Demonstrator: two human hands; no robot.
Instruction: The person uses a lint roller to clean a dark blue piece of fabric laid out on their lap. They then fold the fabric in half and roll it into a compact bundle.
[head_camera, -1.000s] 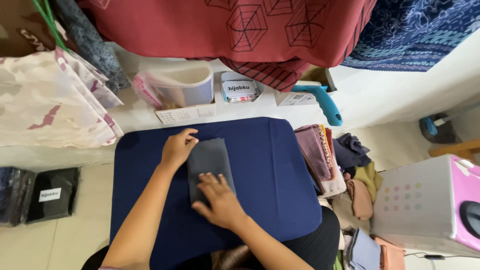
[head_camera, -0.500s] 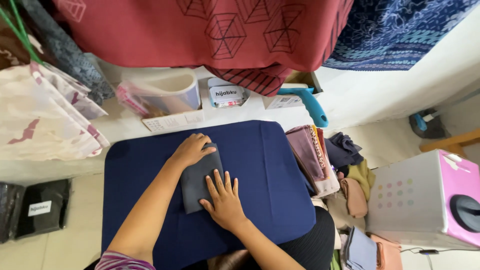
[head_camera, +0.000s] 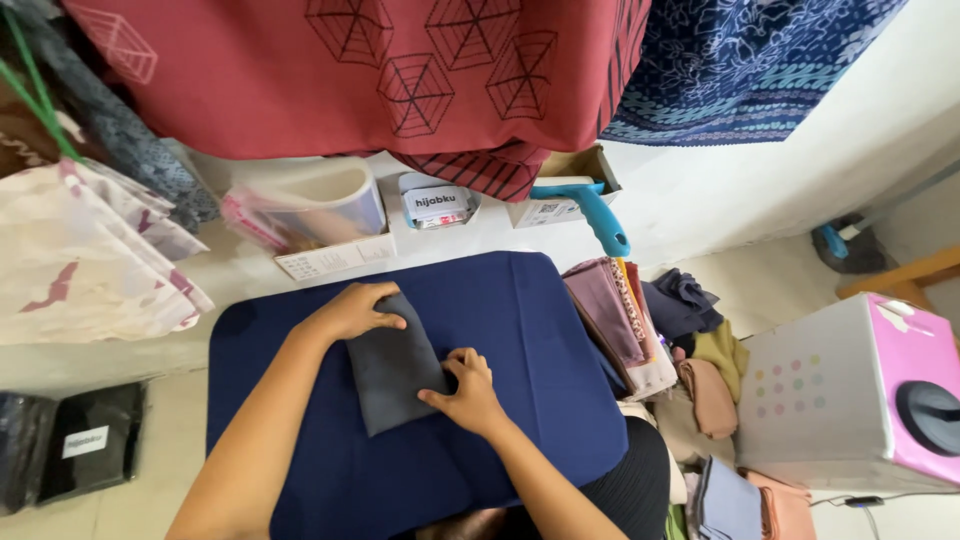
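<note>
Head view, looking down. Folded dark grey cloth (head_camera: 392, 368), narrow rectangle, matte, slightly tilted, lying flat near the middle-left of a navy padded surface (head_camera: 540, 330). Top end of the cloth tucked under the left hand (head_camera: 352, 311); right edge under the right hand (head_camera: 468, 392). Left hand palm down, fingers curled together over the cloth's upper corner, pressing, not pinching. Right hand flat, fingers loosely spread, fingertips on the cloth's right edge, heel resting on the navy surface. Both forearms bare, entering from the bottom.

Containers behind the surface, along the white ledge: translucent white tub (head_camera: 330, 205) with pink packets showing at its left side, contents otherwise unclear. Just beside it a small clear box (head_camera: 436, 205) with a white label, holding small items too small to tell. Further right an open cardboard box (head_camera: 565, 190), inside mostly hidden; light blue handled tool (head_camera: 595, 212) lying at it, handle pointing down toward the surface.

Right of the surface: stack of folded cloths (head_camera: 625, 320) in mauve, pink and patterned fabric, touching the surface edge; more loose folded cloths on the floor beyond, dark blue, olive, peach. White box with pink side (head_camera: 850, 400) at far right, coloured dots on its face, closed.

Left: black wrapped packets (head_camera: 85, 440) on the floor, white labels. Cream printed fabric (head_camera: 80, 260) hanging at upper left; red patterned fabric (head_camera: 400, 70) and blue batik fabric (head_camera: 740, 60) draped across the top.
</note>
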